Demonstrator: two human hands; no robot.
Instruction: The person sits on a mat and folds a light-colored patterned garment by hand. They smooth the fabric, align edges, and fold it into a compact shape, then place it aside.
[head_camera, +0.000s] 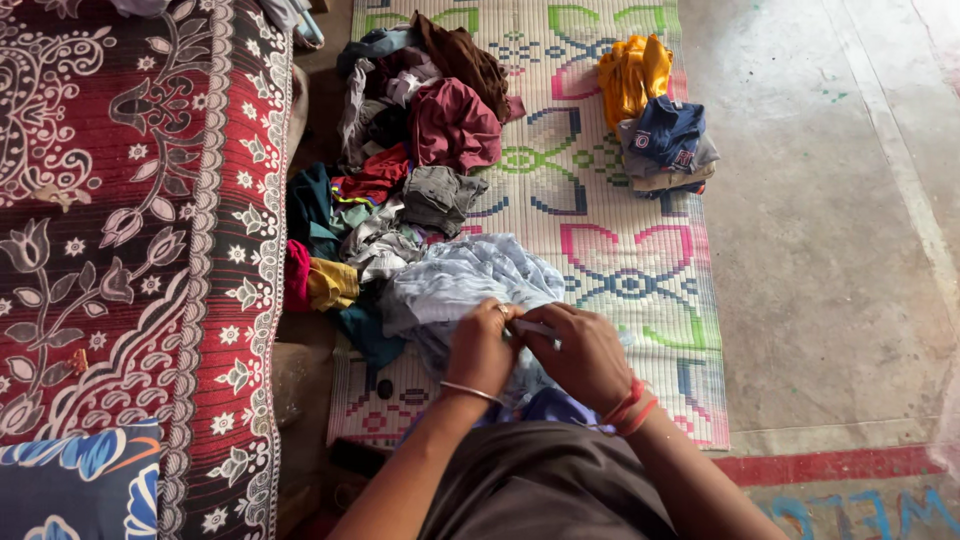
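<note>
Both hands, left (480, 345) and right (582, 352), pinch the pale-blue garment (470, 280) on the mat (640, 270) beside the pile (410, 150): mid-fold judging by grip, next likely needs edges squared, 2 hands.

A pale blue garment (455, 280), crumpled and loosely bunched, lies on the woven mat (620, 270) near its front edge, its near hem lifted and pinched.
</note>
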